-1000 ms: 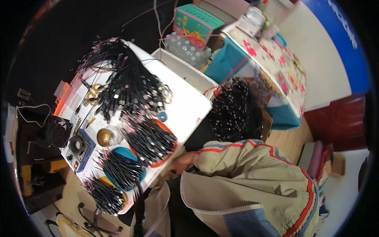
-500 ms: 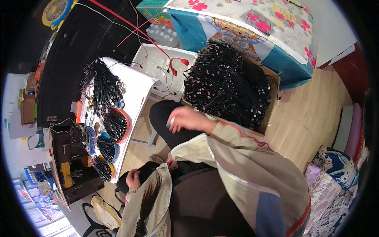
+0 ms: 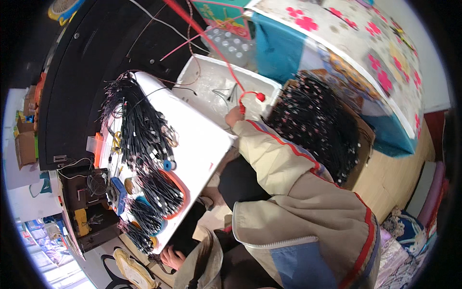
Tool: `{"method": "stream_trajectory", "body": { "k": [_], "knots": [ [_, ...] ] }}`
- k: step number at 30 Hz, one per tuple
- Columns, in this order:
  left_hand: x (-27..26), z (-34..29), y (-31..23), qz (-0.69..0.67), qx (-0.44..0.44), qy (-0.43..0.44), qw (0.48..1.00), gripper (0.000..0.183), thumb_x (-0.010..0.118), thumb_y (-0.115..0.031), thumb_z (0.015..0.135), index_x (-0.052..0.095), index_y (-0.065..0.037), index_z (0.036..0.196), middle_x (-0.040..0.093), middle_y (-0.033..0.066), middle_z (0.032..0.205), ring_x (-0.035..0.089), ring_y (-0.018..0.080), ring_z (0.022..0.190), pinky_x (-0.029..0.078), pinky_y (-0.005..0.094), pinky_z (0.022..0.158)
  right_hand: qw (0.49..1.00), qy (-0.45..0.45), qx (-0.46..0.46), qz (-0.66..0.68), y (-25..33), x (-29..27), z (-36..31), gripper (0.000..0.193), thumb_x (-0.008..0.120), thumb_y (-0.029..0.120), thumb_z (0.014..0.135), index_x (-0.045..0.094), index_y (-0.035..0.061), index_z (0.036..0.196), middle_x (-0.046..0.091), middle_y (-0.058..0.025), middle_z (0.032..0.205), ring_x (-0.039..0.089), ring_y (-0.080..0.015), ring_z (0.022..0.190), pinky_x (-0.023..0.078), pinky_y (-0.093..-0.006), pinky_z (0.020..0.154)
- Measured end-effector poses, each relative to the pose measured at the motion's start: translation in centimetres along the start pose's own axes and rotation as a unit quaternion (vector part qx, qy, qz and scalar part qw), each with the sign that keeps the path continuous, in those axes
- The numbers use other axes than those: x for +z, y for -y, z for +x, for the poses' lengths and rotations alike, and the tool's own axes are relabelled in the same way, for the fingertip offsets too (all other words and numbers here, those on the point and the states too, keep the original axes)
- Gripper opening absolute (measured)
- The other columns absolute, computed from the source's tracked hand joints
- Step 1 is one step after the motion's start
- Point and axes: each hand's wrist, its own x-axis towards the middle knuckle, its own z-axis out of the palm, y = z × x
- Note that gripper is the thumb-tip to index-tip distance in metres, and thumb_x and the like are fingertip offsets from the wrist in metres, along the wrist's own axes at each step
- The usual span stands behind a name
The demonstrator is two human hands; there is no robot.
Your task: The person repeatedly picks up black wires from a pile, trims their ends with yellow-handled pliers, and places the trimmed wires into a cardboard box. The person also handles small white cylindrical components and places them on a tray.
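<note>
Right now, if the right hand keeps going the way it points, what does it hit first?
Most likely the few black cables lying in the white tray. The right hand reaches over its near rim, beside the red cord; depth is unclear.

teal patterned box [image 3: 226, 14] at top, cardboard boxes [image 3: 25, 139] far left

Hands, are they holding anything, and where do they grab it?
It cannot be told. The right hand reaches into the white foam box beside a red cable. The left hand rests at the white table edge.
</note>
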Motion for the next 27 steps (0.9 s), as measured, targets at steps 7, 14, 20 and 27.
{"method": "stream_trajectory", "body": {
  "k": [7,14,20,27],
  "knots": [
    [2.4,-1.0,2.6,0.002,-0.030,0.034,0.999,0.044,0.053,-0.023,0.066,0.067,-0.007,0.104,0.059,0.0141,0.111,0.046,0.0374,0.105,0.033,0.0538,0.093,0.976,-0.090,0.191,-0.060,1.1,7.7,3.6,0.025,0.055,0.018,0.083,0.054,0.0040,0.104,0.062,-0.0155,0.096,0.062,-0.0313,0.085,0.051,-0.0443,0.070],
    [1.8,-0.9,2.6,-0.002,-0.002,0.045,0.999,0.048,0.056,-0.021,0.063,0.067,-0.008,0.108,0.057,0.0147,0.119,0.045,0.0372,0.107,0.032,0.0521,0.096,0.925,-0.326,0.087,-0.176,-2.0,7.2,3.9,0.011,0.056,0.021,0.082,0.056,0.0116,0.087,0.049,-0.0038,0.067,0.055,-0.0251,0.065,0.048,-0.0410,0.066],
    [-0.2,0.1,-0.7,-0.026,-0.033,0.013,0.999,0.038,0.057,-0.016,0.067,0.067,-0.007,0.102,0.056,0.0163,0.119,0.045,0.0395,0.106,0.033,0.0507,0.095,0.987,-0.141,0.033,-0.076,-2.3,4.7,2.8,0.013,0.056,0.017,0.084,0.056,0.0082,0.093,0.053,-0.0039,0.069,0.056,-0.0219,0.064,0.047,-0.0381,0.064],
    [-2.0,1.0,-2.5,-0.089,-0.050,-0.032,0.994,0.024,0.058,-0.014,0.068,0.068,-0.008,0.088,0.060,0.0104,0.107,0.046,0.0344,0.107,0.032,0.0483,0.096,0.930,-0.002,-0.071,0.361,-1.9,-3.6,-0.4,0.016,0.057,0.013,0.086,0.057,0.0041,0.100,0.058,-0.0041,0.071,0.057,-0.0181,0.062,0.046,-0.0348,0.061]
  ]
}}
